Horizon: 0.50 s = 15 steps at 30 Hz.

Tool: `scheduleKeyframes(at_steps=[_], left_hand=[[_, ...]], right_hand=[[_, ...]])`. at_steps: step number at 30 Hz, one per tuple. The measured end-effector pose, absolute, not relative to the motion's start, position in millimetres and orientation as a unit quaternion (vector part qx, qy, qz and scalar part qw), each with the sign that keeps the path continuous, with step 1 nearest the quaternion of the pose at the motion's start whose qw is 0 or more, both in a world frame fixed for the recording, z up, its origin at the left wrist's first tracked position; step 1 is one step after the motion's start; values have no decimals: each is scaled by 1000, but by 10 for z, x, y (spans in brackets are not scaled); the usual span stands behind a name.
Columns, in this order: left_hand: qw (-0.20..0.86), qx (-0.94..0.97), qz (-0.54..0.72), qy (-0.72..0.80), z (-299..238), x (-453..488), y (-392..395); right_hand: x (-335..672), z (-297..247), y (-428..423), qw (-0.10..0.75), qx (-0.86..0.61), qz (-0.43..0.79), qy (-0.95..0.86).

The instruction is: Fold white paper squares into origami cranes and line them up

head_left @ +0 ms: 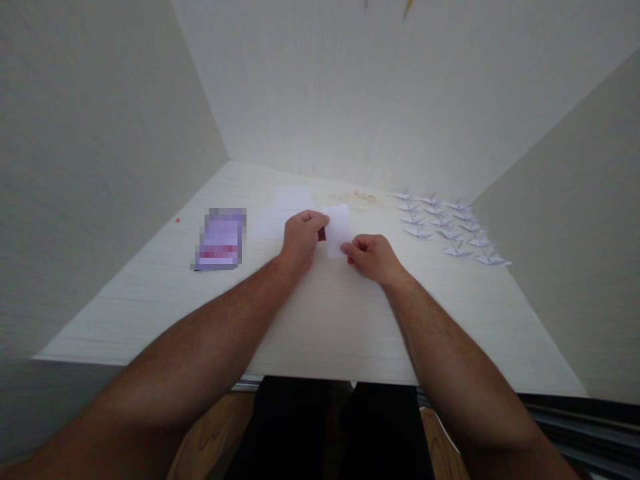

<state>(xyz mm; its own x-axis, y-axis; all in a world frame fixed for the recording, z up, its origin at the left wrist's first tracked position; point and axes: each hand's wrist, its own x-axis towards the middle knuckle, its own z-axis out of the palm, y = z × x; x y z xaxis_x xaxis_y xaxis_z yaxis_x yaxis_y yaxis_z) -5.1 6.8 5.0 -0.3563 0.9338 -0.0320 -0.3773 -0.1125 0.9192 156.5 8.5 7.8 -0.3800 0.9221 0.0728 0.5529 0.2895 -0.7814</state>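
Note:
A small white sheet of paper [337, 230] is held up between my two hands, a little above the tabletop. My left hand [303, 239] pinches its left edge between thumb and curled fingers. At the lower right corner, my right hand [371, 257] grips the same sheet with thumb and forefinger. Whether the paper has a fold in it, I cannot make out. Just behind my left hand, more white paper sheets [267, 220] lie flat on the table, partly hidden by that hand.
Several folded white paper cranes [440, 217] stand in rows at the right. A device with a blurred purple screen [220, 239] lies at the left, near a tiny orange bit [177, 220]. Walls enclose the white table [340, 320] on the left, back and right. Brownish stains mark its rear.

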Motion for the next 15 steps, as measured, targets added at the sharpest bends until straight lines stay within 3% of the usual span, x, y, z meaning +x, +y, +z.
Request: scheduleKeyframes(at_steps=[5,15], left_hand=[[475,352,656,469,26,-31,59],[474,448,580,488,47,-1,-29]], right_hand=[[1537,33,123,410,-467,413,-666],[1548,72,148,510,-473,430,-575]])
